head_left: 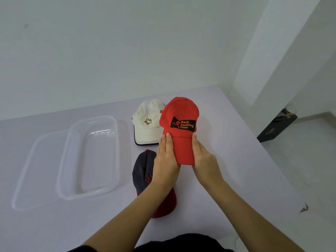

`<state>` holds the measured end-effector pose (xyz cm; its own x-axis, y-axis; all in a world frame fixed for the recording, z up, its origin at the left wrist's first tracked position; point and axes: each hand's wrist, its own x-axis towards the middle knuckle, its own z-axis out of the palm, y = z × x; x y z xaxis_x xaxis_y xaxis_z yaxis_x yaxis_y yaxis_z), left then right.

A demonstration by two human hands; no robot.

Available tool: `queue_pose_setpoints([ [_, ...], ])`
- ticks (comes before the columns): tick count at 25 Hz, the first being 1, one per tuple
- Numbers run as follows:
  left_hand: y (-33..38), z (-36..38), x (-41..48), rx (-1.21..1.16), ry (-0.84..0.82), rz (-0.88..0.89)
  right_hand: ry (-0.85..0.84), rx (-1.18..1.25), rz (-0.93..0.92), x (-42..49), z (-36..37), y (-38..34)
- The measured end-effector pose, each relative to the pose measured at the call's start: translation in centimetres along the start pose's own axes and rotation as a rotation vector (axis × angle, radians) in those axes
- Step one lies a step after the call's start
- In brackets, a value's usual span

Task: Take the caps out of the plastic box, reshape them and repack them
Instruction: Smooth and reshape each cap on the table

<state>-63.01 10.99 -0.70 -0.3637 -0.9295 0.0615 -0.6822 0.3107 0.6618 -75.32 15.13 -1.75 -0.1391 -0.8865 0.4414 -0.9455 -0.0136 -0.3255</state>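
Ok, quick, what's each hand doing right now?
Left hand: holds the red fabric baseball cap by its brim's left edge.
Right hand: holds the same cap's brim, right edge.

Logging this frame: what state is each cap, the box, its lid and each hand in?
red cap: off the table, brim held from both sides, logo facing the camera
white cap: lying on the table, untouched
dark cap: lying on the table, partly hidden by the left forearm
plastic box: open, empty
lid: off, flat at the box's left
left hand: holds the brim's left edge
right hand: holds the brim's right edge
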Motion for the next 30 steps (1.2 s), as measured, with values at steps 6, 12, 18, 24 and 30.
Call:
queue_pose_setpoints([
  [6, 1.1, -0.2, -1.0, -0.201, 0.083, -0.116, 0.033, 0.309, 0.262, -0.5, -0.3, -2.7],
  [12, 0.6, -0.9, -1.1, -0.089, 0.084, -0.054, 0.019, 0.089, 0.174, 1.5, -1.1, -0.8],
  [18, 2.7, 0.0, -1.7, -0.312, 0.191, -0.157, 0.202, 0.453, 0.301, 1.9, -1.2, -1.9],
  [24, 2.1, -1.3, -1.6, -0.149, 0.141, -0.021, 0.171, 0.471, 0.352, 1.1, -1.5, -1.1],
  [30, -0.6, -3.2, 0.6, 0.149, 0.110, 0.061, -0.114, 0.451, 0.228, 0.6, -3.1, 2.1],
])
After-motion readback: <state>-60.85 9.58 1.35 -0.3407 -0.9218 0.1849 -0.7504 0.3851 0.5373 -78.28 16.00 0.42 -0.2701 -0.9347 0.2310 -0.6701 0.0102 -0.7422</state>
